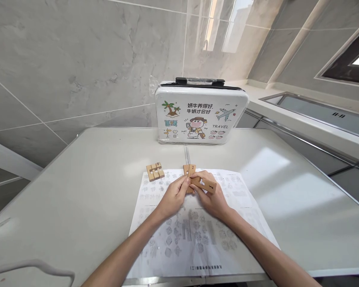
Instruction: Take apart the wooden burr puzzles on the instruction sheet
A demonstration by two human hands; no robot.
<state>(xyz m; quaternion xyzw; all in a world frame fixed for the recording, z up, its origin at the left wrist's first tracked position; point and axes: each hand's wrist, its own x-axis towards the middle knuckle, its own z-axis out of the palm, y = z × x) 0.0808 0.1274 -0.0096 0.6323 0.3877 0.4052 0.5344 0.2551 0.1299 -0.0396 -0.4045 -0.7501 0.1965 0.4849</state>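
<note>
Both my hands meet over a printed paper sheet on the table. My left hand is closed, its fingertips pinching upright wooden puzzle pieces marked with a number. My right hand is closed around a longer wooden bar that crosses those pieces and points right. The pieces in both hands touch each other. A separate cluster of notched wooden pieces lies on the sheet's far left corner, apart from my hands.
A white cartoon-printed case with a black handle stands upright at the table's far edge against the tiled wall. The grey table has a seam down its middle. A counter with a recessed panel runs along the right.
</note>
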